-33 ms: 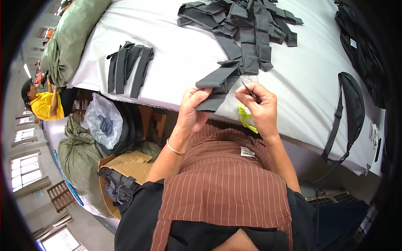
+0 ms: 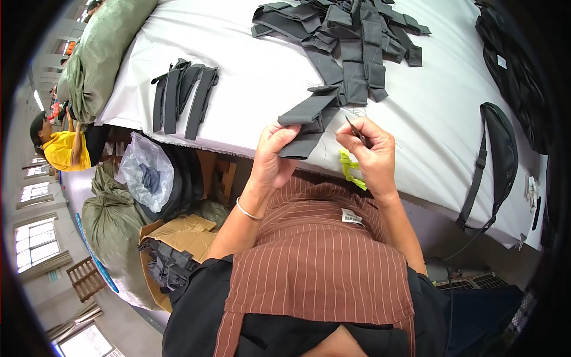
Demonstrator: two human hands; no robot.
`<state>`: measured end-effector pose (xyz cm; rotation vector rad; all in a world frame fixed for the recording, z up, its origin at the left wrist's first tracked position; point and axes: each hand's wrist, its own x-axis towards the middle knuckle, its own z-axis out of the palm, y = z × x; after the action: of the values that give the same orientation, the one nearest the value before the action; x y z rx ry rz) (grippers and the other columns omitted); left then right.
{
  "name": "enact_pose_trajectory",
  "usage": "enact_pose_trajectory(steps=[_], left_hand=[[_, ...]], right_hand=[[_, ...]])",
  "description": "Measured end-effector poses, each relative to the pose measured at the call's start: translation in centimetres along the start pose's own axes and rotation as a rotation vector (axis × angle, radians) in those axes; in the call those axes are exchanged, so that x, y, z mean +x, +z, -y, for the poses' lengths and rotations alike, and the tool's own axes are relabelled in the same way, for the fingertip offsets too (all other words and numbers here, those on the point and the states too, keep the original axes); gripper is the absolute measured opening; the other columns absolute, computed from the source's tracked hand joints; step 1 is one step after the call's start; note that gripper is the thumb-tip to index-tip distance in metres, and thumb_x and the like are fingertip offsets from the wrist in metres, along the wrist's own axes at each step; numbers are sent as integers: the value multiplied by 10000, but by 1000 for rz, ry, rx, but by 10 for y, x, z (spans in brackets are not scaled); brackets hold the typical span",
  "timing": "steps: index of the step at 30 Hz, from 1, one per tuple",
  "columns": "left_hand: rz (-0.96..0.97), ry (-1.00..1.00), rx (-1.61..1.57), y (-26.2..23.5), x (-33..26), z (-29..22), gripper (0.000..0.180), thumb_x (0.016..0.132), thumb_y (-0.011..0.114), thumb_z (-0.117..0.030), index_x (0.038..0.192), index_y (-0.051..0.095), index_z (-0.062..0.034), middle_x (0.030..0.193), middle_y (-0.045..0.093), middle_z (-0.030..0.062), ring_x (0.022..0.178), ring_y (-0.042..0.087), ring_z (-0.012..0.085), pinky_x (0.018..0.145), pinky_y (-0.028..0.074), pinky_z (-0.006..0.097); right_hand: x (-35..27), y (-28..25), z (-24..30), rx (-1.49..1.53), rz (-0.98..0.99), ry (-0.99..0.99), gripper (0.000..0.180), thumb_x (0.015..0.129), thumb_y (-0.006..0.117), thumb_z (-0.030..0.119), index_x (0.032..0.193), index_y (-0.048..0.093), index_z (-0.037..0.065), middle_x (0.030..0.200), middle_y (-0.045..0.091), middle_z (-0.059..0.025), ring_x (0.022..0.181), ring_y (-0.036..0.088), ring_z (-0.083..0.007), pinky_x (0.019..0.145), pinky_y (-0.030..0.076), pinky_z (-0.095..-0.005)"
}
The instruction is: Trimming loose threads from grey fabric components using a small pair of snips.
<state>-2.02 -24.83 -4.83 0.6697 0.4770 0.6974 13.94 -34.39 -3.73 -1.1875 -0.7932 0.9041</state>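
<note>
My left hand (image 2: 276, 149) is closed on the folded end of a dark grey fabric strip (image 2: 306, 111), near the table's front edge. The strip runs back to a tangled pile of similar strips (image 2: 354, 50). To its right, my right hand (image 2: 372, 149) is closed round small dark thread snips (image 2: 355, 128); their pointed tip sticks out up and left, and the rest is hidden in the palm. The snips are apart from the strip. Loose threads lie on the white cloth around them. Just below the right hand is a bright yellow-green piece (image 2: 350, 166) at the table edge.
A small stack of grey strips (image 2: 184, 98) lies on the white table (image 2: 238, 77) at left. A black waist bag (image 2: 496, 154) is at right. A long green sack (image 2: 107, 53), a cardboard box (image 2: 178, 235) and a plastic bag (image 2: 148, 172) stand left. A person in yellow (image 2: 65, 149) is beyond.
My right hand with the thread snips has shifted very slightly to the right. The left hand and the strip look the same.
</note>
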Motion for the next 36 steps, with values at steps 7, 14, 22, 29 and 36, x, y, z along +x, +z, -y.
enact_pose_trajectory(steps=[7, 14, 22, 29, 36], left_hand=[[59, 22, 70, 7, 5, -2, 327, 872, 571, -202, 1101, 566, 31, 1007, 632, 137, 917, 608, 200, 846, 475, 308], [97, -29, 267, 19, -2, -2, 440, 791, 600, 7, 1219, 502, 32, 1149, 572, 90, 1025, 557, 140, 903, 451, 273], [40, -94, 282, 10, 1, 4, 484, 801, 613, 60, 1262, 470, 18, 1118, 593, 92, 993, 584, 128, 878, 483, 261], [-142, -74, 352, 18, 5, 6, 203, 848, 669, -131, 1009, 662, -7, 886, 655, 30, 795, 596, 83, 714, 493, 234], [-325, 1, 459, 22, 3, 6, 173, 823, 710, -181, 731, 650, -48, 663, 595, -23, 579, 508, 35, 509, 402, 188]], right_hand=[[-5, 3, 12, -65, 74, -65, 46, 798, 651, -30, 783, 620, 1, 723, 594, 16, 676, 536, -48, 641, 445, -203], [5, -2, -6, -36, -79, -117, 60, 812, 654, -1, 792, 602, 22, 777, 568, 26, 673, 478, -43, 602, 385, -190], [1, 1, 3, 77, -60, -3, 19, 863, 610, 24, 851, 599, 15, 861, 615, -9, 732, 485, -25, 654, 397, -173], [-4, 3, 4, 5, -43, -32, 24, 871, 601, 26, 857, 591, 10, 827, 610, -5, 715, 492, -30, 650, 396, -175], [-12, 4, -1, 55, -8, -24, 50, 868, 616, 40, 847, 578, 15, 767, 578, -2, 702, 538, -50, 611, 409, -180]])
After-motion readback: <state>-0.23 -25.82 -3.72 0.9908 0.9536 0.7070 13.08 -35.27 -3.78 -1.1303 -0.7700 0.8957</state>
